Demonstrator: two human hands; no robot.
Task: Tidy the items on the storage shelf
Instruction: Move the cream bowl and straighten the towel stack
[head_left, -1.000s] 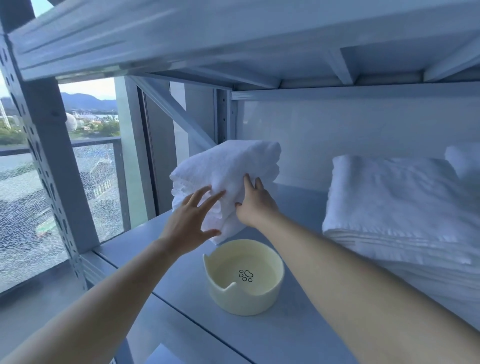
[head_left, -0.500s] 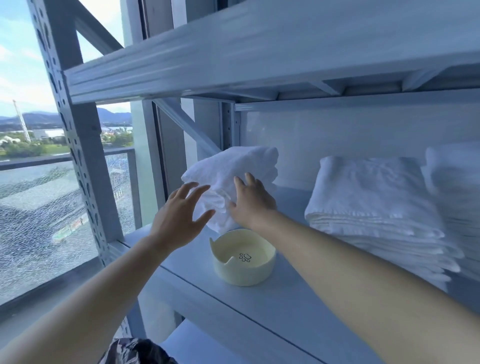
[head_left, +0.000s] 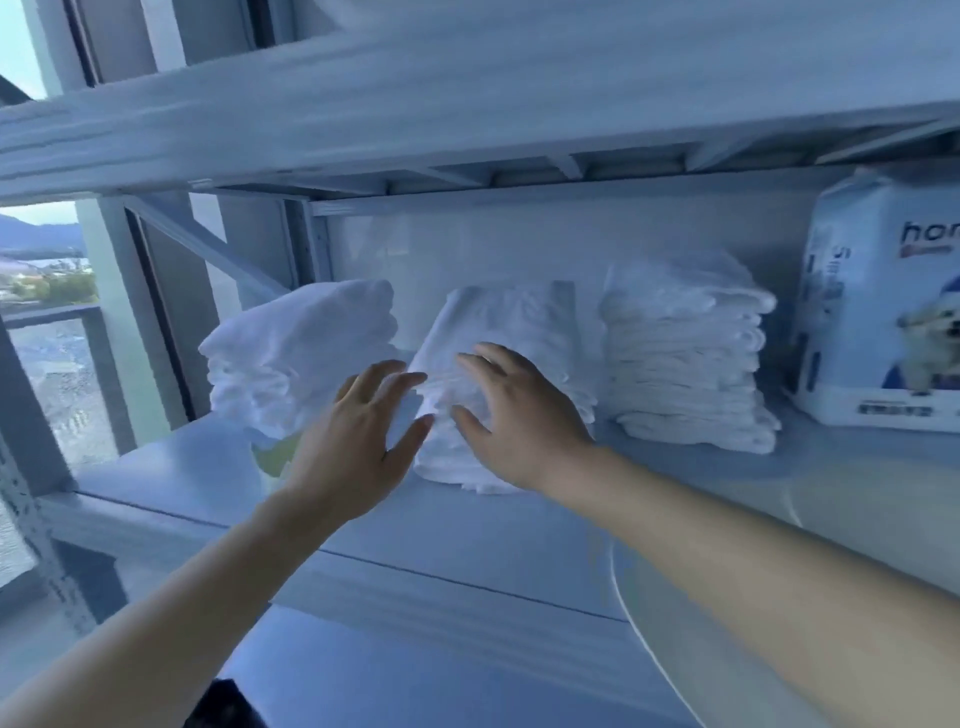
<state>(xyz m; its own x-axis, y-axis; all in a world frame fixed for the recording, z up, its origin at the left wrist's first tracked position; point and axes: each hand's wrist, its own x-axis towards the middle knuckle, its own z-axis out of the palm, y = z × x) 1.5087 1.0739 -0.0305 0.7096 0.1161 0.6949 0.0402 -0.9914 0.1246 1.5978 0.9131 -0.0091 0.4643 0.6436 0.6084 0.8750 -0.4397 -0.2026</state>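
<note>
Head view is motion-blurred. I see 3 piles of white towels in a row on the shelf (head_left: 467, 535): left stack (head_left: 301, 353), middle stack (head_left: 509, 322), right stack (head_left: 680, 353). A printed bag (head_left: 883, 312) with a dog picture stands at the far right, and a window (head_left: 47, 291) is off to the left. Both hands are wide, fingers spread, holding nothing. The left hand (head_left: 358, 441) sits in front of the gap between the left and middle stacks, thumb pointing at the middle stack's left front corner. The right hand (head_left: 519, 421) overlaps the front face of the middle stack; I can't tell whether it touches through the blur. The middle stack lies straight ahead, bracketed by the 2 hands, with the right hand nearer. Its long axis seems to run front to back, and its front edge sags unevenly. A pale bowl (head_left: 275, 457) peeks out behind the left wrist, just beside the left stack. My read: the next move is squaring the middle stack, pressing in from both sides.
</note>
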